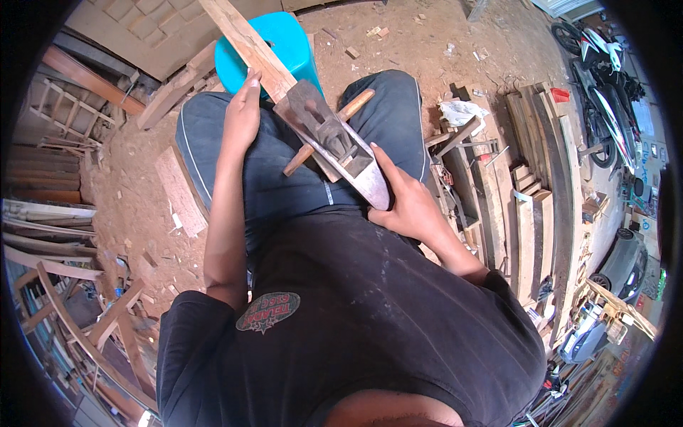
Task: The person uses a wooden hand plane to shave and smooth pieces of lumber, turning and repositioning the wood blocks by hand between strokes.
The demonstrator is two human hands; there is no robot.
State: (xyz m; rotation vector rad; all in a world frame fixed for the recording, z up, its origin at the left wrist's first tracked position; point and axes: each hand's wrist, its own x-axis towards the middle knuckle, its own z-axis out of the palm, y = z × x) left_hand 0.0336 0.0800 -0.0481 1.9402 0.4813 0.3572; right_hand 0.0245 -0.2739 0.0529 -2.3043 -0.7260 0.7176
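A wooden hand plane (334, 139) with a round cross handle (329, 132) rests on a long wooden plank (245, 44) across my lap. My right hand (402, 199) grips the near end of the plane, index finger stretched along its side. My left hand (242, 114) lies flat against the left edge of the plank beside the plane's front, fingers together and extended. The plank runs away from me over a turquoise plastic stool (284, 43). I wear dark jeans and a black shirt.
Dirt floor strewn with wood scraps. Stacked boards (533, 213) and clamps lie on the right, motorcycles (605, 78) beyond them. A short board (181, 192) lies on the ground at left, with wooden frames and ladders (64, 128) further left.
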